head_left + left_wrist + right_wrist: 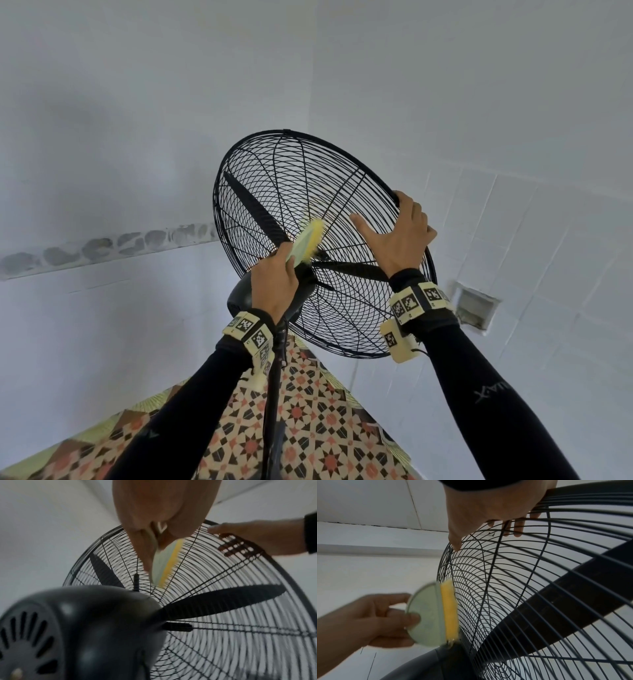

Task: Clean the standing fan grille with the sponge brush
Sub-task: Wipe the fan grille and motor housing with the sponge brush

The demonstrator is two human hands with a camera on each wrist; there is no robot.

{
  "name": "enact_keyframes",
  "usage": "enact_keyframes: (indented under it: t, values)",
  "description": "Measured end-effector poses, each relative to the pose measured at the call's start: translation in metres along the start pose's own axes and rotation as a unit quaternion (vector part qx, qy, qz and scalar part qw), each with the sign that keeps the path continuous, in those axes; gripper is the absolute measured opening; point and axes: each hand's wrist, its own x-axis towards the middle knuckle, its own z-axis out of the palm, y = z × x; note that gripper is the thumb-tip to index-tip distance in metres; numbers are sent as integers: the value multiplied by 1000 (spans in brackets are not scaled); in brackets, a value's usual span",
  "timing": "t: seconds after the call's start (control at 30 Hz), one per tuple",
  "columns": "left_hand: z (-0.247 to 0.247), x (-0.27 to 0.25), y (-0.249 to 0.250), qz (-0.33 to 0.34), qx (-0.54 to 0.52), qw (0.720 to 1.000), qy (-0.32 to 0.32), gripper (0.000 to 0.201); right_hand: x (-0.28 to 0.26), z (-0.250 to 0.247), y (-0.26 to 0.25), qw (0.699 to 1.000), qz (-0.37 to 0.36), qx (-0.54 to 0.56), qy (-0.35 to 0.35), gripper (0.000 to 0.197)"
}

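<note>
left hand point(274, 281) clamps the sponge brush point(306, 244) on the rear grille point(342, 178); right hand point(397, 233) grips the rim. sweep along the wires, rim braced.

Left hand point(159, 513) holds the sponge brush point(165, 563) against the fan grille point(223, 574).

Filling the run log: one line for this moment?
left hand grips sponge brush | sponge on grille | right hand holds rim

head view looks up from behind the fan grille point(308, 219), both wrist views close beneath it, angled upward, each sharing the sponge brush point(436, 615)
</note>
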Motion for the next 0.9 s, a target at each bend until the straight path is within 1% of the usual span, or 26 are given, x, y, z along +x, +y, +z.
enact_keyframes:
  t: [0.03,0.07,0.17,0.23,0.33,0.37,0.5,0.57,0.63,0.7,0.77,0.83,0.9]
  values:
    - [0,1,-3,-9,9,1000,-11,18,0,0,1,1000,2,-1,-1,87]
    - [-1,1,-3,-11,2,1000,-8,18,0,-1,2,1000,3,-2,-2,87]
    - [-6,2,3,18,-39,998,44,19,-1,-1,0,1000,1,-2,1,87]
    - [-3,2,3,25,-32,999,36,16,-1,-1,-1,1000,1,2,-3,87]
    - [-1,5,-2,-9,32,999,-26,16,2,-2,-2,1000,8,7,-10,87]
    - [-3,8,-5,-24,38,999,-31,19,1,-2,-2,1000,9,6,-11,87]
    - [-19,23,-14,-105,20,994,27,27,-2,-3,-1,1000,2,3,-2,86]
    - [-21,28,-16,-150,10,989,6,29,-2,-3,-2,1000,2,2,-4,86]
    - [-14,31,-16,-176,-18,984,-24,31,-2,-2,-4,1000,5,1,-5,86]
    - [-6,30,-13,-197,-54,978,-37,30,-2,-1,-5,1000,5,-3,0,85]
    - [6,21,-12,-183,-87,978,-51,28,-2,0,-3,1000,5,-6,7,85]
    - [11,8,-16,-149,-129,977,-76,24,-2,0,0,1000,5,-4,10,86]
    - [9,2,-22,-145,-137,978,-58,22,-1,0,0,1000,5,2,11,87]
